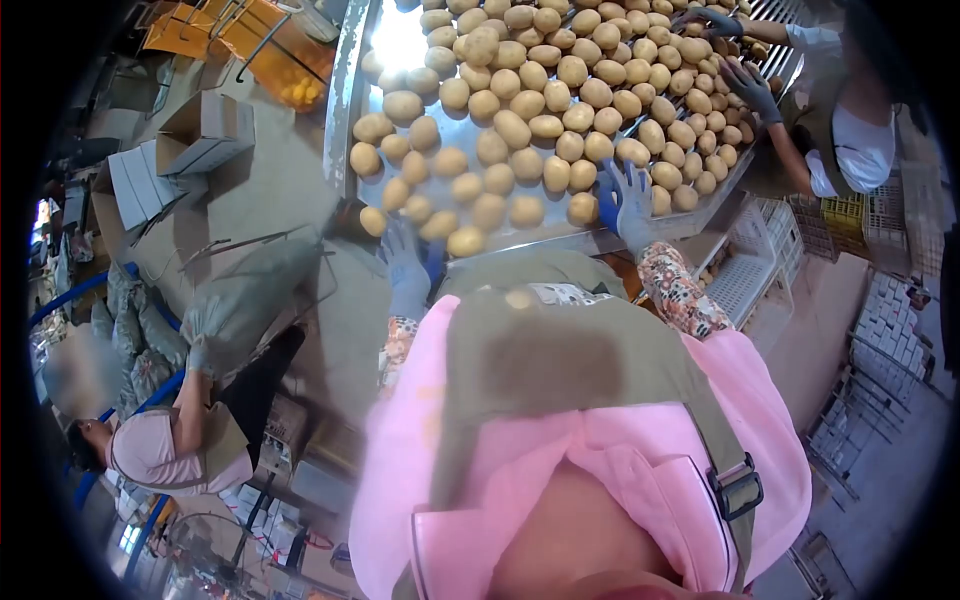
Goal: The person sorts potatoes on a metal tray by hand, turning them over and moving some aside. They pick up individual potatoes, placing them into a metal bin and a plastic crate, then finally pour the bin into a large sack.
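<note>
Many potatoes (512, 128) cover a shiny metal sorting table (372, 205) in front of me. My left hand (405, 268), in a grey and blue work glove, is at the table's near left corner. Its fingers reach forward beside a few potatoes there, some slightly blurred. My right hand (628, 208), gloved the same way, lies along the near edge with its fingers stretched out and apart. A potato (583, 209) is just left of those fingers, and others lie ahead and to the right.
Across the table's right side, a co-worker's gloved hands (748, 88) touch the potatoes. Plastic crates (760, 255) stand below right. At left, another person holds a mesh sack (255, 295). Cardboard boxes (205, 135) and an orange container (270, 50) are farther back.
</note>
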`<act>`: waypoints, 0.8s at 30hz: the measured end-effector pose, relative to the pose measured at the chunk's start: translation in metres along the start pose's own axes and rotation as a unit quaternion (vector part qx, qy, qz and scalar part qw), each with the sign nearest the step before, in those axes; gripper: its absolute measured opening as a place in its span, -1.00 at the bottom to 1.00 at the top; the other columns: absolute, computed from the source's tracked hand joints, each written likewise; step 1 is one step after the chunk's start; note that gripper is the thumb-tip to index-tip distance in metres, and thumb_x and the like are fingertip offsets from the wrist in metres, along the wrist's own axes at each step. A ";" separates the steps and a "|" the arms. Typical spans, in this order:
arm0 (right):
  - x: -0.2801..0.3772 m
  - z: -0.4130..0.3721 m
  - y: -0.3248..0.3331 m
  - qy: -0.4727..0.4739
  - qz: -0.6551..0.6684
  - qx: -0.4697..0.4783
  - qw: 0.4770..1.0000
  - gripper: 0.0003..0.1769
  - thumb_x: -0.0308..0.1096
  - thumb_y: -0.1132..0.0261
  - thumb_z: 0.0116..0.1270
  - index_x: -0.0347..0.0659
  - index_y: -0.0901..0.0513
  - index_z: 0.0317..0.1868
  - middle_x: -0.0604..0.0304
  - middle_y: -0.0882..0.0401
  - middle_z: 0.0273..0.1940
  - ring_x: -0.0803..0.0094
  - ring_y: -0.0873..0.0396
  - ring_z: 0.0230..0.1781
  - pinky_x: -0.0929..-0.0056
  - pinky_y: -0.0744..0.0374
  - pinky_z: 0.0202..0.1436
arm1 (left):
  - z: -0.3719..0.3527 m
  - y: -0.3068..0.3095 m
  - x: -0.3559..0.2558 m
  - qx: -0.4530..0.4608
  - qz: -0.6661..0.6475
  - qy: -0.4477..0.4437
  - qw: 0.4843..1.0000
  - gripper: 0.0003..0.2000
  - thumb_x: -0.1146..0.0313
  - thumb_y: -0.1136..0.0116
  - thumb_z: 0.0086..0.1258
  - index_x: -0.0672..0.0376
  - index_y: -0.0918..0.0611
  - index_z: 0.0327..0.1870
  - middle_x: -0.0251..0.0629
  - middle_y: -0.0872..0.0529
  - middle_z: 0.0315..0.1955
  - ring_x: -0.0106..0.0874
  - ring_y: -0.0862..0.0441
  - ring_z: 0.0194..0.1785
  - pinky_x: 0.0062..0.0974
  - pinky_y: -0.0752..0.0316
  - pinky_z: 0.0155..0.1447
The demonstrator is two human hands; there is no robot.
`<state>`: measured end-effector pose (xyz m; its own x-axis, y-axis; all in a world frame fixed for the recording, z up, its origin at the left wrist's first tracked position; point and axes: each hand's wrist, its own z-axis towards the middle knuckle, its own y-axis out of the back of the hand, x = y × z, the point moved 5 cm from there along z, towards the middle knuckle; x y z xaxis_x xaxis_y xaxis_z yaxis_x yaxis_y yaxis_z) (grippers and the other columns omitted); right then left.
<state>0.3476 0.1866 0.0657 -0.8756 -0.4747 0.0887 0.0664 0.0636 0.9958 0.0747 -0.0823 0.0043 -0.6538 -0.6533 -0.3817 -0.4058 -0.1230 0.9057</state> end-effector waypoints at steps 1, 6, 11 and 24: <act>-0.013 -0.005 -0.039 0.003 0.163 0.127 0.978 -0.52 -0.12 -0.18 0.36 0.09 -0.47 0.28 -0.06 -0.31 0.34 -0.04 -0.27 0.34 0.07 -0.23 0.41 | 0.000 0.001 -0.002 -0.025 0.005 0.017 1.000 -0.26 -0.11 -0.05 0.32 0.10 -0.23 0.45 0.04 -0.15 0.44 -0.03 -0.04 0.50 0.03 0.09 0.48; 0.111 -0.040 -0.031 0.089 0.143 0.341 0.925 -0.27 0.25 -0.17 0.22 0.29 -0.30 0.39 -0.34 -0.04 0.42 -0.38 0.17 0.48 -0.41 0.03 0.39 | 0.040 0.022 -0.083 -0.014 -0.041 -0.067 0.997 -0.46 0.01 0.00 0.41 0.02 -0.39 0.37 0.02 -0.34 0.34 0.01 -0.20 0.42 0.02 0.03 0.48; 0.088 -0.002 -0.116 0.272 0.385 0.297 0.831 -0.53 -0.15 -0.13 0.45 -0.10 -0.43 0.30 0.04 -0.48 0.09 0.28 -0.42 0.11 0.30 -0.42 0.20 | 0.042 -0.009 -0.090 -0.029 0.029 -0.129 0.991 -0.46 -0.07 0.08 0.44 -0.03 -0.40 0.37 -0.09 -0.25 0.42 -0.07 -0.14 0.48 0.15 0.14 0.47; 0.078 -0.016 -0.044 0.072 0.278 0.212 0.934 0.00 0.14 -0.25 0.22 0.00 0.06 0.53 -0.55 0.02 0.37 -0.55 0.14 0.41 -0.19 0.00 0.46 | 0.010 -0.001 0.011 -0.134 0.021 0.059 0.989 -0.33 -0.10 -0.03 0.37 0.11 -0.30 0.42 0.09 -0.21 0.41 0.08 0.00 0.50 0.08 0.19 0.50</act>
<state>0.2842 0.1330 0.0296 -0.6866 -0.3766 0.6219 0.2692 0.6630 0.6986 0.0614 -0.0815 -0.0022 -0.5809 -0.7432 -0.3319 -0.1847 -0.2768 0.9430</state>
